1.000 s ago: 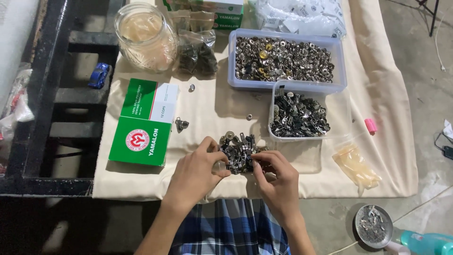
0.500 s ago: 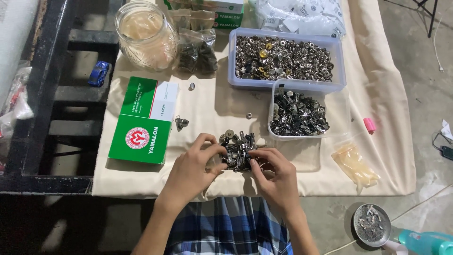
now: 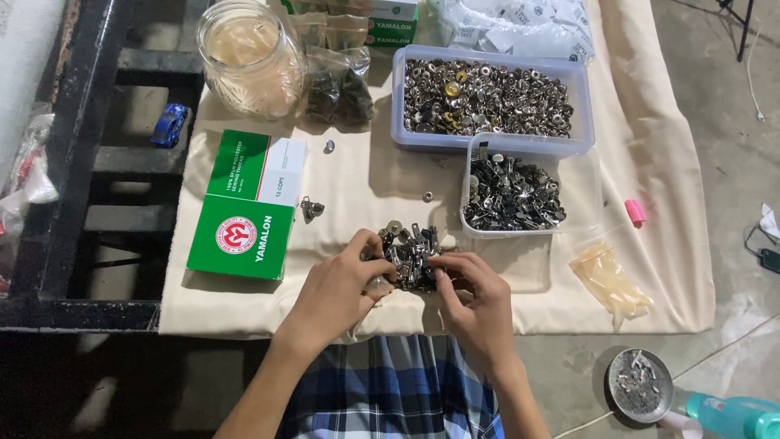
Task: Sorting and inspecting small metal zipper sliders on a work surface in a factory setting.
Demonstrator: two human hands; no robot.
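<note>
Cream cloth covers the table (image 3: 650,268), set beside a black metal frame (image 3: 89,162) over a grey floor. Item: loose pile of small metal fittings (image 3: 410,248) at the near edge, between both hands. Left hand (image 3: 337,289) curled at the pile's left side, fingertips pinched on a small piece, which one cannot be told. Right hand (image 3: 475,301) curled at the pile's right side, fingers working into the fittings; whether it holds one is unclear. Item: large clear tub (image 3: 491,102) of round metal parts at the far side. Item: small clear tub (image 3: 520,195) of darker metal pieces, just in front of it. Item: green and white box (image 3: 248,207) to the left; stray fitting (image 3: 311,209) beside it. Item: glass jar (image 3: 248,57), dark bags (image 3: 337,81), pink cap (image 3: 635,211), empty plastic bag (image 3: 609,280). Step judged: sorting or picking through the pile. Any further handling calls for a fine pinch, as the pieces lie tangled.
</note>
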